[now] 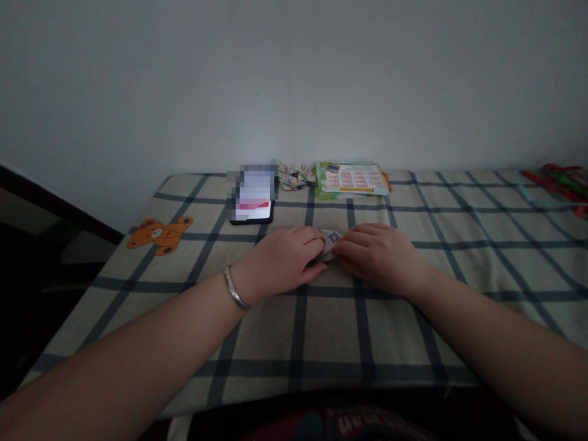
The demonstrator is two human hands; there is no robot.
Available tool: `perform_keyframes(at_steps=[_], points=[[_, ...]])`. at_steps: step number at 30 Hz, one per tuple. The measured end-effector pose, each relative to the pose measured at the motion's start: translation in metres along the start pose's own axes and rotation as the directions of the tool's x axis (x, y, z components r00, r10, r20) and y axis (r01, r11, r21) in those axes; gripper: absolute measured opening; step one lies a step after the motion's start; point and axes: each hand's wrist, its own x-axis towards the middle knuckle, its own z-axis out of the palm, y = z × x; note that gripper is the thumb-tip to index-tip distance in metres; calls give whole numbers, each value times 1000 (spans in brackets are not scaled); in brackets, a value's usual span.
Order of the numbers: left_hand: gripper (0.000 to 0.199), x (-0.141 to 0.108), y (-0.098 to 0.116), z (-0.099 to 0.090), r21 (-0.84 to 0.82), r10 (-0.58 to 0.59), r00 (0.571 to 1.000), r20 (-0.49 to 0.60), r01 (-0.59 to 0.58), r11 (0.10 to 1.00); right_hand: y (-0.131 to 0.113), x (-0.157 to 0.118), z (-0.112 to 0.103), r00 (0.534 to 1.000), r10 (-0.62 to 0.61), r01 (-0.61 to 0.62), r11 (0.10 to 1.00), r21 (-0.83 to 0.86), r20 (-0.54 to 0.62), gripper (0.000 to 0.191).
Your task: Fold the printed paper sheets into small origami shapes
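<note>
Between my two hands is a small piece of printed paper (pixel 331 240), looking folded, with a dark square pattern on it. My left hand (pixel 287 257), with a silver bangle at the wrist, has its fingers closed on the paper's left side. Closed on the right side is my right hand (pixel 379 256), fingertips bent down over the edge. Both hands rest low over the checked tablecloth (pixel 321 343). Much of the paper is hidden under the fingers.
Beyond my left hand lies a phone (pixel 255 193) with its screen lit and partly blurred. Crumpled or folded printed paper (pixel 296 176) sits beside a stack of printed sheets (pixel 353 179) near the wall. A bear figure (pixel 160 235) is at left; red and green items (pixel 558 180) lie far right.
</note>
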Motion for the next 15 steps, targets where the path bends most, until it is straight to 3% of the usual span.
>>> perform_keyframes(at_steps=[5,15], points=[[22,-1,-1,1,-10,16,1000,-8,-16,1000,5,-2,1,997,74,-74,995,60,7,21],[19,0,-5,5,22,33,996,-88,-31,999,5,-2,2,1000,-4,3,1000,14,12,18]])
